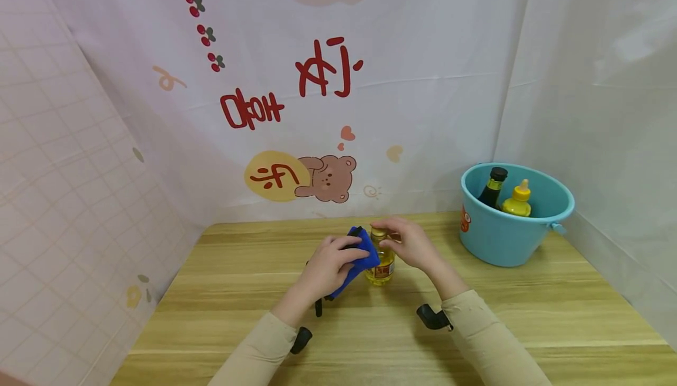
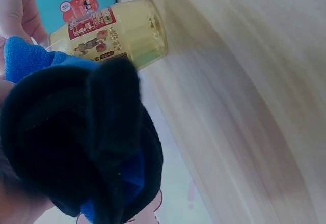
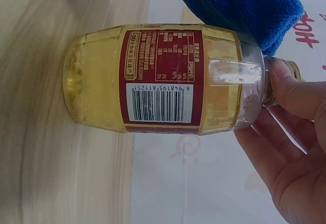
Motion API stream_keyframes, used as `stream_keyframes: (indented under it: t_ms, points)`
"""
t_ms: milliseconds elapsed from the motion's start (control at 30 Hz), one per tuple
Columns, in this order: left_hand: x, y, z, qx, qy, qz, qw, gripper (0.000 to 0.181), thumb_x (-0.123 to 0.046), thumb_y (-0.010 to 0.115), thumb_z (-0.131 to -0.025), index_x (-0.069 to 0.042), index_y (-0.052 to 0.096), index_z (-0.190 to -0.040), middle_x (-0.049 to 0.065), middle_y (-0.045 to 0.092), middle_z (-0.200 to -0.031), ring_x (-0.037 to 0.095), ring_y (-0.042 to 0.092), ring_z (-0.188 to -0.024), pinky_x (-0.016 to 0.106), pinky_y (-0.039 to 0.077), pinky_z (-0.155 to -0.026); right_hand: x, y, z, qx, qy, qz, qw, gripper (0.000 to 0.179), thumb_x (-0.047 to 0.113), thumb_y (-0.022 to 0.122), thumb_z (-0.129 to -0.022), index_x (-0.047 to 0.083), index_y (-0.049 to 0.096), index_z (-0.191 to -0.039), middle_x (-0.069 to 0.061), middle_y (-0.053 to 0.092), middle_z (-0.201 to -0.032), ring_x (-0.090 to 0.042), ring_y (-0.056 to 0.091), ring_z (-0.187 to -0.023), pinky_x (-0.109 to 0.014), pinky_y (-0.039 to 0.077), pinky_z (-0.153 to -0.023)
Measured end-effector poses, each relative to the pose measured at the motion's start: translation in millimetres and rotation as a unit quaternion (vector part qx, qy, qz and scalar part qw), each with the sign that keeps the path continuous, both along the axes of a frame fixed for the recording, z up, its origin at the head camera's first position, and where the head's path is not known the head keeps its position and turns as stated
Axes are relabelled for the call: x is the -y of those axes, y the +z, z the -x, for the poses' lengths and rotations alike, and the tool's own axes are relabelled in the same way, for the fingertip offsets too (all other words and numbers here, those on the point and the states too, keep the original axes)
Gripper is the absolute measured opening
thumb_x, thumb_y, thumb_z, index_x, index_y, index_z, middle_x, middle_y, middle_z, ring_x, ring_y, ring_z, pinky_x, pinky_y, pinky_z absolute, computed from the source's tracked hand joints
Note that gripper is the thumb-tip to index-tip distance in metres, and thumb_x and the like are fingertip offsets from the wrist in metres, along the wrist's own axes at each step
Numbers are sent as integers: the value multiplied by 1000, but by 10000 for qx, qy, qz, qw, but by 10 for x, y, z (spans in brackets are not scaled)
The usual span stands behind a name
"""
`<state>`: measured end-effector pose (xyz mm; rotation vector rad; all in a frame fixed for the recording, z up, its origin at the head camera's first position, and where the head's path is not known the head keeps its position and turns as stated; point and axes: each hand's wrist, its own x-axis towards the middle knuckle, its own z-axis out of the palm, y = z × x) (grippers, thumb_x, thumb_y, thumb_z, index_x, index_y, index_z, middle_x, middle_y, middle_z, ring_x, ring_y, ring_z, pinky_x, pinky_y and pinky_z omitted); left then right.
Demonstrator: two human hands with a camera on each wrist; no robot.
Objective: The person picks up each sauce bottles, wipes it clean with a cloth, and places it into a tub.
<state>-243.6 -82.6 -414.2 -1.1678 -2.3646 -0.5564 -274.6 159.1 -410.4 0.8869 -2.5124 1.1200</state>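
Note:
My left hand (image 1: 329,264) grips a folded blue cloth (image 1: 373,257) with black edging. In the left wrist view, the cloth's black trim (image 2: 114,117) hides much of the fingers. Right beside the cloth is an upright clear bottle of yellow cooking oil (image 1: 382,272) with a red label. My right hand (image 1: 411,244) holds this bottle by its neck, just below the cap. In the right wrist view, the thumb lies against the neck and a barcode shows on the label (image 3: 163,81). The cloth is against the bottle's upper side. Whether the bottle's base touches the table, I cannot tell.
A light blue bucket (image 1: 499,242) stands at the back right of the wooden table (image 1: 254,257). Inside it are a dark bottle (image 1: 492,189) with a black cap and a yellow squeeze bottle (image 1: 517,202). A printed white curtain (image 1: 423,110) hangs behind the table.

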Motion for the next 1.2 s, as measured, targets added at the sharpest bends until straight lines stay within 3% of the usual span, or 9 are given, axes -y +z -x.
stream_keyframes:
  t_ms: [500, 1200]
  points:
    - [30, -151, -17, -163, 90, -313, 9993, 34, -1, 77, -85, -20, 76, -113, 8, 63, -128, 33, 57, -110, 47, 51, -92, 4, 8, -6, -65, -8, 27, 10000, 39, 0, 73, -87, 4, 67, -125, -12, 66, -121, -31, 65, -106, -39, 55, -88]
    - [59, -297, -52, 106, 225, 44, 9997, 34, -2, 77, -85, -21, 77, -112, 7, 65, -127, 30, 58, -107, 43, 52, -88, 9, 16, -17, -184, -1, -32, 9998, 39, 0, 72, -87, 3, 67, -125, -14, 66, -121, -33, 65, -105, -40, 55, -87]
